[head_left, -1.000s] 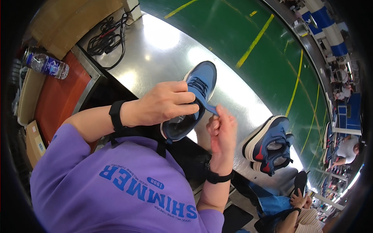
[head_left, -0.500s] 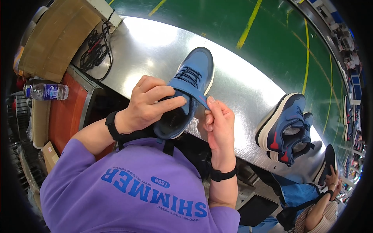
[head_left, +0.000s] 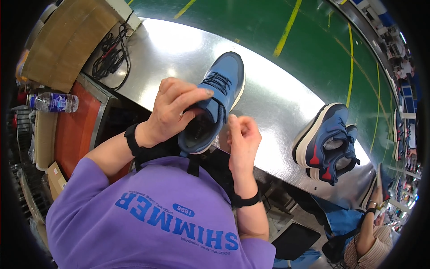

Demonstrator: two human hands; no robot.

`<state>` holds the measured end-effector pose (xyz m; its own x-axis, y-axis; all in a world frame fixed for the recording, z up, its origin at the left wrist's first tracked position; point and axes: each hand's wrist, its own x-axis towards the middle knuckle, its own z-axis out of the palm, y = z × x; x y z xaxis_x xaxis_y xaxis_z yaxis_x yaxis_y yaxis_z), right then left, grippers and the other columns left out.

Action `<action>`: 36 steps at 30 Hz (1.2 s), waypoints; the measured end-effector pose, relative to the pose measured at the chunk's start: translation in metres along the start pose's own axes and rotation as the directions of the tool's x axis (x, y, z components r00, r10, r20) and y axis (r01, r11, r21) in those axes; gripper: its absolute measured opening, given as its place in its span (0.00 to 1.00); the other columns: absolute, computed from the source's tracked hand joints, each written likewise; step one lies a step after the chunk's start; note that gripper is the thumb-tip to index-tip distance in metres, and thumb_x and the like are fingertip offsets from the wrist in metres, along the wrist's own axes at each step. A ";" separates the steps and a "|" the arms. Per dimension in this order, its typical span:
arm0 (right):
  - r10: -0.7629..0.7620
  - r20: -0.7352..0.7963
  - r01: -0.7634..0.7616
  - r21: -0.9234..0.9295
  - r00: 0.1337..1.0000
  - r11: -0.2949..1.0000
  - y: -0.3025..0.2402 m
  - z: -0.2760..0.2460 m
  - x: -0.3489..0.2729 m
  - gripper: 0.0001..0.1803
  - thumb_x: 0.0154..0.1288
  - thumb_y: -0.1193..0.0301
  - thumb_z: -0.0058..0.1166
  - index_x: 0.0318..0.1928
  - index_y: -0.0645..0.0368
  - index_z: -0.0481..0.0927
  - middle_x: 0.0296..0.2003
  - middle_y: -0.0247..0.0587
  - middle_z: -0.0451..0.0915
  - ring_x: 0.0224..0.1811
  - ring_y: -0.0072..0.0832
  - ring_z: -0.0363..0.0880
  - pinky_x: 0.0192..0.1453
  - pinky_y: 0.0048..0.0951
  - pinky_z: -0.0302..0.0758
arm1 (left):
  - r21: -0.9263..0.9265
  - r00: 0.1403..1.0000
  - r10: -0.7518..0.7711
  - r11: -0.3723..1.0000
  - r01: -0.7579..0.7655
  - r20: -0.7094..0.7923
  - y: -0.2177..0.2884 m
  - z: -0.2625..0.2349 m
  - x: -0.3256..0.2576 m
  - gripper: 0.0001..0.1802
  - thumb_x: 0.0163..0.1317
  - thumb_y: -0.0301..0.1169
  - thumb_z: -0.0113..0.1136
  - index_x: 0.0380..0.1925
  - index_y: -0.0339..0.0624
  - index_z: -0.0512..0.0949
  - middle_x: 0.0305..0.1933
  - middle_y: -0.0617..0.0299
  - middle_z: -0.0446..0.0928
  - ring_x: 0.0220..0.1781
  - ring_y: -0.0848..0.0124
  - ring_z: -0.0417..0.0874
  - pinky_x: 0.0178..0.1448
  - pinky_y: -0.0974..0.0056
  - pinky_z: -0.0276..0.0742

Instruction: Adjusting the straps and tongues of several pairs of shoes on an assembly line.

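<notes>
Here the left hand (head_left: 172, 112) grips a blue shoe (head_left: 214, 105) by its collar and tongue, fingers wrapped over the opening, toe pointing away and the sole resting on the shiny metal worktop (head_left: 268, 98). The right hand (head_left: 242, 136) sits just right of the shoe's heel, fingers curled narrow and pinched together near the collar; what it pinches I cannot tell. Well off to the right of that hand, a pair of blue shoes (head_left: 329, 143) lies on the same worktop, and a water bottle (head_left: 53, 102) lies far left of the left hand.

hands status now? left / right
Left hand: closed on the blue shoe, gripping its collar.
Right hand: fingers curled beside the shoe's heel; grip cannot be told.
</notes>
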<state>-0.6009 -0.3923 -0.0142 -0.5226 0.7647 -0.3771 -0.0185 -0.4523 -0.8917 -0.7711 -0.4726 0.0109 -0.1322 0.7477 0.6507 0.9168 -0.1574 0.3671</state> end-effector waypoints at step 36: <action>-0.540 0.463 0.669 -0.688 0.703 0.281 0.006 0.013 -0.045 0.24 0.40 0.71 0.75 0.35 0.58 0.72 0.67 0.72 0.53 0.69 0.62 0.57 0.67 0.46 0.64 | -0.263 0.997 -0.055 0.962 0.069 0.059 -0.002 0.000 0.011 0.26 0.44 0.29 0.71 0.47 0.42 0.78 0.52 0.59 0.76 0.61 0.55 0.71 0.63 0.55 0.69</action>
<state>-0.5889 -0.4353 0.0008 -0.7522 0.5689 0.3326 0.2312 0.7005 -0.6752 -0.7745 -0.4643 0.0173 -0.1599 0.7920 0.5893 0.7743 -0.2696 0.5725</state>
